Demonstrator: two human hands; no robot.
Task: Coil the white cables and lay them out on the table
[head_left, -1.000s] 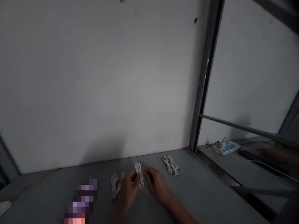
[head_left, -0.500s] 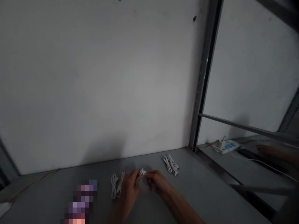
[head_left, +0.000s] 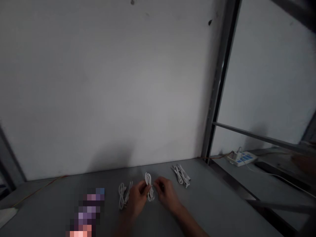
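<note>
A coiled white cable (head_left: 148,180) stands upright above the table, pinched at its middle by my left hand (head_left: 137,199). Loops show above and below those fingers. Close to the coil's right side, my right hand (head_left: 168,195) has thumb and fingertips pressed together; whatever they grip is too small to make out. Just left of my left hand lies a folded white cable bundle (head_left: 121,196), with another bundle (head_left: 129,189) partly hidden behind the hand. More folded white cables (head_left: 182,176) rest beyond my right hand.
A grey table (head_left: 212,200) meets a white wall panel (head_left: 148,98). At right, past a metal post (head_left: 218,95), sit a power strip (head_left: 244,158) with a plug, a dark long object (head_left: 276,174) and another person's blurred hand (head_left: 304,164). A pixelated patch (head_left: 86,214) covers something at lower left.
The coil in my left hand has turned from end-on to upright, so its long loops now show. My right hand stays pinched close beside it. The view has shifted slightly.
</note>
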